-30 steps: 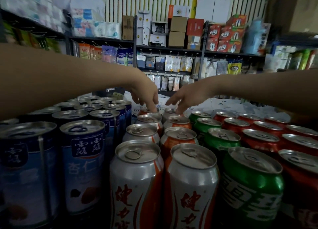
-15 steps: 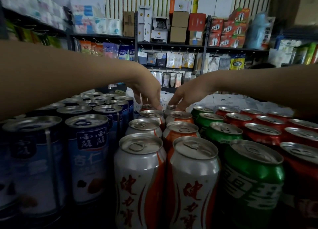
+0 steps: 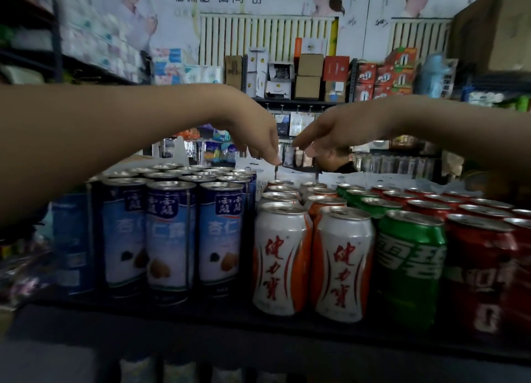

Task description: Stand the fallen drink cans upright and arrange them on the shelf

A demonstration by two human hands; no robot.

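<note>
Above upright, smooth metal cans (image 3: 283, 256), left hand (image 3: 260, 136) and right hand (image 3: 330, 132) hover empty; fingers loosely spread.

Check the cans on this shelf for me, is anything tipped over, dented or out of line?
Nothing stands out. The blue cans, white and orange cans, green cans and red cans all stand upright in tidy rows by colour. Both hands, left hand and right hand, hover empty above the back rows. No spills or dents show.
</note>
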